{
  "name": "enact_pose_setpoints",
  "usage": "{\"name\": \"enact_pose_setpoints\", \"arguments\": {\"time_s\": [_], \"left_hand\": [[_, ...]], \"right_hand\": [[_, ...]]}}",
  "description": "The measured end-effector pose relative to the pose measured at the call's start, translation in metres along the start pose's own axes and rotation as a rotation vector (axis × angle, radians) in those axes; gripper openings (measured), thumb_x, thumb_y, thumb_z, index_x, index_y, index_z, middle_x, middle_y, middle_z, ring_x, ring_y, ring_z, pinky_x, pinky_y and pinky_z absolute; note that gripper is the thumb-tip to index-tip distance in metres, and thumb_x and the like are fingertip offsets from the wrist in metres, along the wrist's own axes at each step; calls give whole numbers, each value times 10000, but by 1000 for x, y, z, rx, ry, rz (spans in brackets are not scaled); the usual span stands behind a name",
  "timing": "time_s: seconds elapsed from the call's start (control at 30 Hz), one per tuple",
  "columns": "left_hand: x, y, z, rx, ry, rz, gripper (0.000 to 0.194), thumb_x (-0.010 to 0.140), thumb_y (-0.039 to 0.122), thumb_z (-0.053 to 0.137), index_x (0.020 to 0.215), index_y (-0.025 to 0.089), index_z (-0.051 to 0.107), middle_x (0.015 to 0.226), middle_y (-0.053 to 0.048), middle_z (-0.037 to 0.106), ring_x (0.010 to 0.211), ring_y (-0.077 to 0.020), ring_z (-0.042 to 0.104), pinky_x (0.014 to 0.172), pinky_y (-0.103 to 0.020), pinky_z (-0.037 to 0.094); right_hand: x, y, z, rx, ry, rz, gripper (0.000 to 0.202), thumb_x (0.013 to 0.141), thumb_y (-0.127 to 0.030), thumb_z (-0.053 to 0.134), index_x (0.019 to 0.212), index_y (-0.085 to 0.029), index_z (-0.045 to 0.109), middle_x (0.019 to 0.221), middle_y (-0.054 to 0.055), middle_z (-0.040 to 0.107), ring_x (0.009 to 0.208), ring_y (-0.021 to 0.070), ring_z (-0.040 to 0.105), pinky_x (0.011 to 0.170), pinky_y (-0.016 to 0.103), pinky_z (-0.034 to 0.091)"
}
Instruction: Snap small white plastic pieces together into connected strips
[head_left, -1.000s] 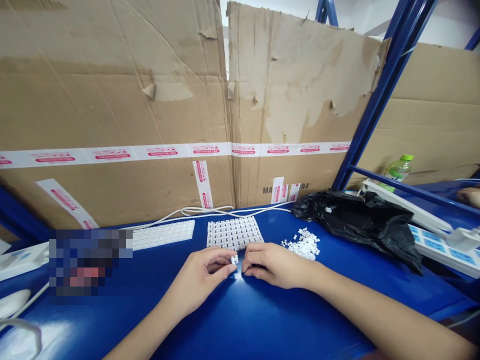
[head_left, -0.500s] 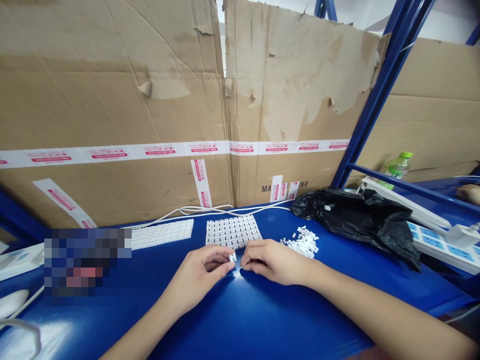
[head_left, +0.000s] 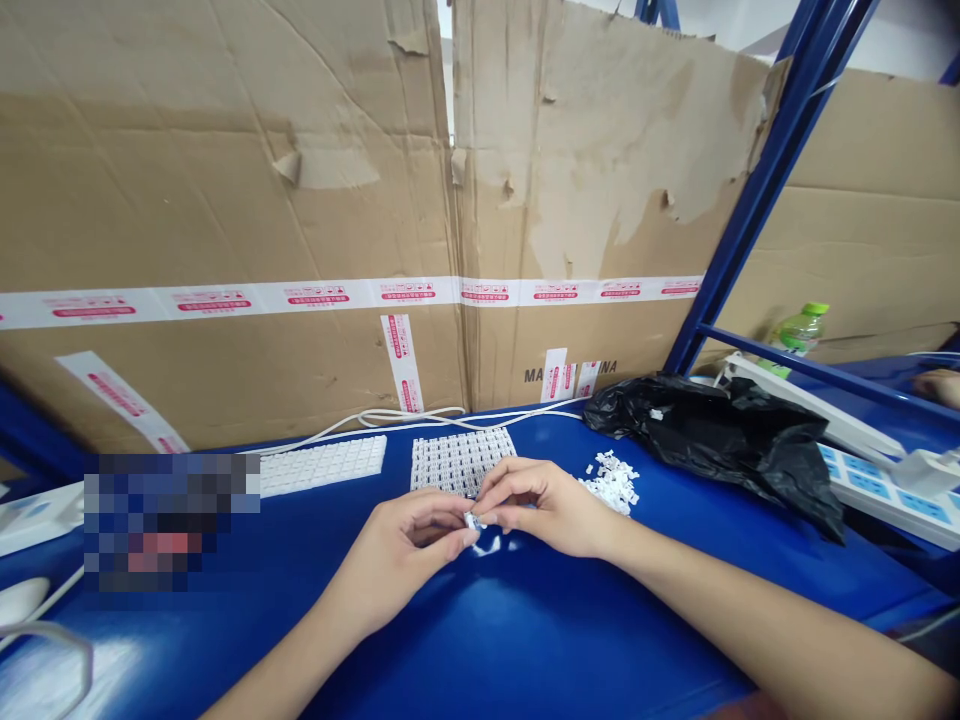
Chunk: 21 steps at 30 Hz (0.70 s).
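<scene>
Between thumb and fingers, my left hand (head_left: 412,540) pinches a small white plastic piece (head_left: 472,521) with dark marks. My right hand (head_left: 551,508) meets it from the right, its thumb and index finger closed at the piece; whether they hold a separate small part is hidden. Just behind the hands lies a grid of white pieces with dark slots (head_left: 454,458), its near right corner covered by my right hand. A heap of loose small white parts (head_left: 615,482) lies beyond my right wrist.
A white block of pieces (head_left: 330,464) lies at the left, beside a blurred-out patch. White cables (head_left: 420,417) run along the cardboard wall (head_left: 300,220). At the right are a black plastic bag (head_left: 720,430), a power strip (head_left: 870,487) and a green-capped bottle (head_left: 799,335).
My right hand has moved left and slightly up, so its fingertips now meet the white piece in my left hand. The left hand has stayed nearly in place.
</scene>
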<state>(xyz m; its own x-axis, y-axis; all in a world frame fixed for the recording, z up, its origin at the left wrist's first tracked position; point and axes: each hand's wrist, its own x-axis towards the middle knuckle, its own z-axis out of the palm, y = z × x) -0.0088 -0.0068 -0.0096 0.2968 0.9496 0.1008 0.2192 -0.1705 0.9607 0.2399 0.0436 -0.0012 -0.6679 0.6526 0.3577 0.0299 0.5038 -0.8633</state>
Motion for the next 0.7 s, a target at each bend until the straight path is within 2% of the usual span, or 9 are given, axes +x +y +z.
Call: {"name": "enact_pose_setpoints", "arguments": {"time_s": [0.2, 0.37, 0.5, 0.6, 0.7], "left_hand": [[-1, -5, 3, -61, -2, -2, 286, 864, 419, 878, 1069, 224, 842, 1049, -67, 866, 959, -278, 851, 916, -419, 707], [-2, 0, 2, -80, -21, -46, 286, 865, 421, 878, 1055, 216, 822, 1015, -68, 885, 975, -280, 853, 946, -424, 694], [-2, 5, 3, -93, -10, -29, 290, 846, 396, 892, 1049, 214, 793, 1017, -63, 886, 953, -265, 852, 935, -410, 692], [-2, 7, -4, 51, 28, 41, 293, 886, 428, 847, 1089, 225, 787, 1016, -55, 878, 943, -259, 841, 900, -395, 687], [-2, 11, -31, 380, 161, 149, 270, 1004, 485, 697, 1101, 253, 797, 1084, -51, 868, 985, -263, 822, 907, -388, 662]], "right_hand": [[-1, 4, 7, 126, 9, 76, 251, 963, -455, 830, 1017, -213, 861, 1090, 71, 762, 806, 146, 723, 750, 302, 635], [0, 9, 13, 324, 59, 243, 332, 865, -442, 923, 1012, -173, 795, 865, 37, 794, 758, 157, 750, 742, 297, 617], [0, 5, 12, 349, 62, 268, 349, 838, -409, 951, 1009, -158, 779, 814, 25, 783, 728, 143, 729, 718, 276, 583], [0, 4, 11, 332, 65, 279, 351, 823, -399, 964, 991, -152, 779, 803, 15, 768, 710, 125, 696, 708, 264, 562], [-1, 6, 10, 311, 65, 287, 354, 818, -412, 966, 974, -157, 775, 819, 14, 769, 724, 124, 690, 735, 273, 568]]}}
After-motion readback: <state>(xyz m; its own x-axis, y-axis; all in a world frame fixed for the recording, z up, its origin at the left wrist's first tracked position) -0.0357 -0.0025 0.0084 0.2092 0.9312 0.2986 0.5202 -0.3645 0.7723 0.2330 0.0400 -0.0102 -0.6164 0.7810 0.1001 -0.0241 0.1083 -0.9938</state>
